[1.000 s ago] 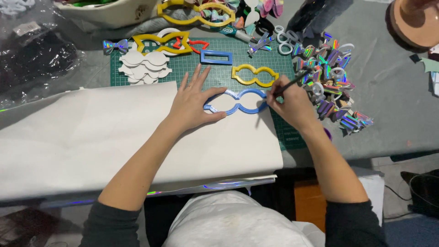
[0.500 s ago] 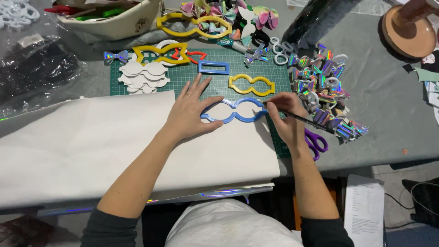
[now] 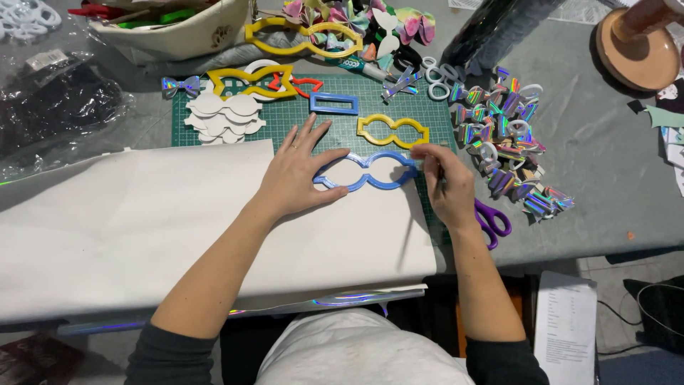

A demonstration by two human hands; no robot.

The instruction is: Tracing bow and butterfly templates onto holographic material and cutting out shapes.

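Observation:
My left hand (image 3: pixel 299 171) lies flat with fingers spread on the left end of a blue bow-shaped plastic template (image 3: pixel 368 172). The template rests on the right part of a large white sheet (image 3: pixel 142 228). My right hand (image 3: pixel 447 187) is closed around a thin dark pen whose tip sits at the template's right end. A yellow template of similar shape (image 3: pixel 393 130) lies just beyond it on the green cutting mat (image 3: pixel 335 121).
On the mat lie a blue rectangular frame (image 3: pixel 333 103), white cut-out shapes (image 3: pixel 224 114) and more yellow templates (image 3: pixel 249 80). A heap of holographic bows (image 3: pixel 506 135) and purple scissors (image 3: pixel 491 219) lie to the right. A round wooden stand (image 3: pixel 638 43) is at far right.
My right hand has moved from the template's lower right edge up to its right end, and the pen now points steeply down. The left hand stays pressed on the template.

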